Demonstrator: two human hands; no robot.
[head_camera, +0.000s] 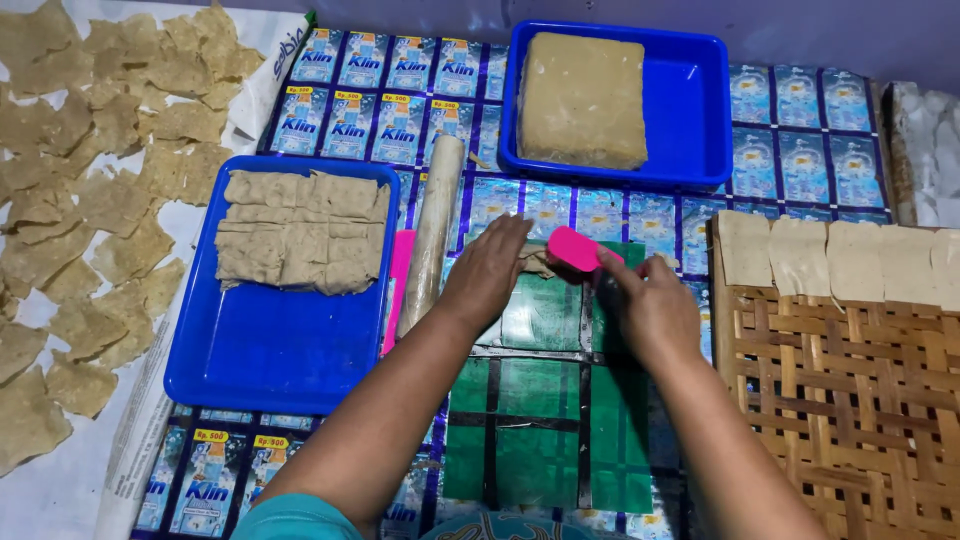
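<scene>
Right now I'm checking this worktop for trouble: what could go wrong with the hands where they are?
The right hand holds a pink scraper close to the left hand, which presses on a bit of dough; a slip might nick the fingers. The rolling pin lies loose beside the left wrist, against the blue tray; a nudge could roll it. The thin dough may tear when lifted off the green board.

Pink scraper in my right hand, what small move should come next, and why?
Probably draw the pink scraper toward you under the dough scrap. The right hand holds its edge against the scrap on the green board, and the left hand pins it.
</scene>
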